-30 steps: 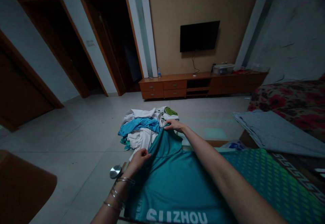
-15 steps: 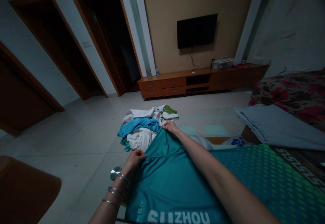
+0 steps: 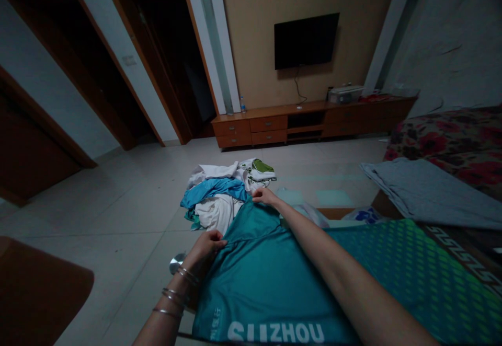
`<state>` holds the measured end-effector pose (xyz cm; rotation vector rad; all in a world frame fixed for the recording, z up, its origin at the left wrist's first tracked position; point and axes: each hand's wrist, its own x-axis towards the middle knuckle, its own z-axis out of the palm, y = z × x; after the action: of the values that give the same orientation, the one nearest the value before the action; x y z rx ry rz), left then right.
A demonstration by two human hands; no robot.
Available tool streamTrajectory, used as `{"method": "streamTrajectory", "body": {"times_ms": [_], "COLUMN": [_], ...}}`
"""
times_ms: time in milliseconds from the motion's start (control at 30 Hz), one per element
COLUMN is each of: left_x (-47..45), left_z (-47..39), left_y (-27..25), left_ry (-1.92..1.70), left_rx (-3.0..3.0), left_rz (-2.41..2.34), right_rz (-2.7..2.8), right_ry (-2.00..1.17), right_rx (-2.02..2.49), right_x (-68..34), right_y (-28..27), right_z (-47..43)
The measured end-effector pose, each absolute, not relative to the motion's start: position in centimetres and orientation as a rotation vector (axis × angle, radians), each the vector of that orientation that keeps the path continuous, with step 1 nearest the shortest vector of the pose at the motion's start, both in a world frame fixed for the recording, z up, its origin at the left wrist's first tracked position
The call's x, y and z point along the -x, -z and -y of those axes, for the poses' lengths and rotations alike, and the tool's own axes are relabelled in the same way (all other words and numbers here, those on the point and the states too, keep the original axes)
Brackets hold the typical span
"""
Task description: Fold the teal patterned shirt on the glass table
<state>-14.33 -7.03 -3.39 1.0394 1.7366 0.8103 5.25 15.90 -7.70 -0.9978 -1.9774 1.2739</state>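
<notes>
A teal jersey [image 3: 270, 278] with white "SUZHOU" lettering lies spread out before me, its right part patterned in green. My left hand [image 3: 209, 246], with several bangles on the wrist, pinches the jersey's left edge. Farther along, my right hand [image 3: 264, 197] pinches the far corner of the cloth, and that forearm stretches across the jersey. Just beyond both hands is a heap of clothes: a white garment [image 3: 215, 212], a blue garment [image 3: 215, 190] and a white-and-green one [image 3: 261, 171].
Folded grey cloth [image 3: 431, 192] rests at the right beside a floral-covered sofa [image 3: 451, 142]. Plastic bags [image 3: 363, 215] show behind the jersey. A brown rounded piece of furniture [image 3: 39, 288] stands at lower left. Along the far wall runs a low wooden cabinet [image 3: 269, 124] under a television [image 3: 306, 41].
Both hands keep their pinch on the jersey and have hardly moved. The view has shifted slightly.
</notes>
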Motion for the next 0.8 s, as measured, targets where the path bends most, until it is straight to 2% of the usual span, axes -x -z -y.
{"method": "streamTrajectory", "body": {"times_ms": [433,800], "left_x": [14.0,14.8], "left_z": [7.3,6.8], "left_y": [4.2,4.3], "left_ry": [-0.821,-0.973], "left_rx": [-1.068,-1.128], "left_rz": [-1.746,-1.887], "right_rz": [2.060,2.063], "right_ry": [-0.987,-0.927], "right_rx": [1.213,1.108], "right_x": [-3.1,-3.4], "right_y": [8.6,7.8], "right_z": [-15.4,-16.2]}}
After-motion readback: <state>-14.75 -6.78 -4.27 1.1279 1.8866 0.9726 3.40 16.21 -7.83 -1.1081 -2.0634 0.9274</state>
